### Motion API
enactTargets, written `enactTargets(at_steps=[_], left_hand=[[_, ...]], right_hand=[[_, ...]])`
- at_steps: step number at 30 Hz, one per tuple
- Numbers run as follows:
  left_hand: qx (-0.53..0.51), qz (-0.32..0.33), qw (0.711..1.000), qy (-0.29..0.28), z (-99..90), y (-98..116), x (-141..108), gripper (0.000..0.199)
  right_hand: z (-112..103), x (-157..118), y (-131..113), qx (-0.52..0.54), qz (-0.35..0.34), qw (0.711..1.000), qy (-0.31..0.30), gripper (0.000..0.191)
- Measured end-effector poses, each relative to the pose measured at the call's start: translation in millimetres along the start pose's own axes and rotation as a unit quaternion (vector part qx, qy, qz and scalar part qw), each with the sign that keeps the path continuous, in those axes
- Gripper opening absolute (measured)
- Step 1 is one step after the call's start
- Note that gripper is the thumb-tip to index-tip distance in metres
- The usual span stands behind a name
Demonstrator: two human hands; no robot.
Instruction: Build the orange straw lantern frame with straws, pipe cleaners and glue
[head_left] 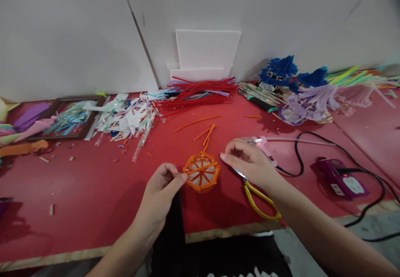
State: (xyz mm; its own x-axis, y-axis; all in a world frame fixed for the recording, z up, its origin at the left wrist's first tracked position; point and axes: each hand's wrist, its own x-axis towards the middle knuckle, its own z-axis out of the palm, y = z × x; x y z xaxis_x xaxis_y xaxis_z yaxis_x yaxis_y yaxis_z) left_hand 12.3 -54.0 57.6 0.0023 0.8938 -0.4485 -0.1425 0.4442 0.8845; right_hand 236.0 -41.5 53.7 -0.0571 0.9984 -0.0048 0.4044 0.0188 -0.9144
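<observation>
A round, wheel-like orange pipe-cleaner craft [202,172] with spokes over a pale centre lies on the red table. At its left edge, my left hand [164,189] pinches the rim between thumb and forefinger. My right hand [250,160] hovers to the right of the craft, fingertips drawn together; whatever they hold, if anything, is too small to make out. Beneath that hand lie scissors with yellow handles [261,204], their blades partly covered. Just behind it is a pink glue gun [265,148], partly hidden. Loose orange pipe cleaners [197,122] lie beyond the craft.
Red pipe cleaners [200,93] are heaped at the back, before white boards [208,49]. Paper scraps [128,116] and a brown frame [84,131] sit left. Blue [278,70] and lilac [309,101] crafts stand back right. A purple power box [342,179] trails black cables.
</observation>
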Motion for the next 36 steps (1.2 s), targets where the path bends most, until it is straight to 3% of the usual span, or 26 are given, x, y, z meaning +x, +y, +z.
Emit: enactTargets(at_steps=[14,24,36], left_hand=[[-0.021,-0.009,0.999,-0.028,-2.4,0,0,0.034],[-0.024,-0.017,0.999,-0.027,-3.8,0,0,0.033],[-0.019,-0.017,0.999,-0.03,-3.9,-1,-1,0.035]], right_hand=[[2,4,-5,0.002,0.008,0.999,-0.038,0.018],[4,4,-3,-0.005,0.018,0.999,-0.026,0.022],[8,3,6,0.051,0.054,0.996,-0.047,0.023]])
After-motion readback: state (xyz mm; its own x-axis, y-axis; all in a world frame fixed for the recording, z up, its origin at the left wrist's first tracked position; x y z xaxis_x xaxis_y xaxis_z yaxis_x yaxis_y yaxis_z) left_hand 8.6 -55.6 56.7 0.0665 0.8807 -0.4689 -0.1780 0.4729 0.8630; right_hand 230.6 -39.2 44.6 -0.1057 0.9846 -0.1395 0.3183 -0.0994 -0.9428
